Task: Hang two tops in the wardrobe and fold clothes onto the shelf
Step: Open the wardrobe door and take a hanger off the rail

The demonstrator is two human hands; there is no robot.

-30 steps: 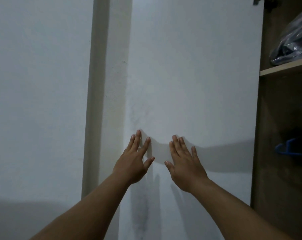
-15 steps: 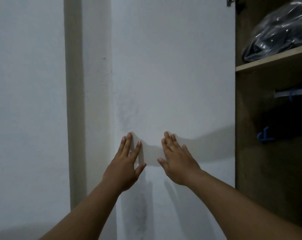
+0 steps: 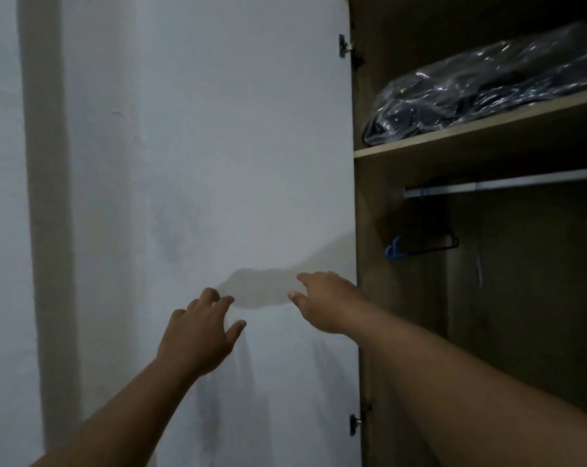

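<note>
1. Nearest: left hand and right hand, apart, fingers loose, holding nothing, raised before the white door.
2. Beyond, right: open wardrobe, rail with blue hanger at its left end.
3. Above: shelf bearing a plastic-wrapped bundle.
4. No tops or clothes in sight; likely opening stage, fetching garments next.
</note>
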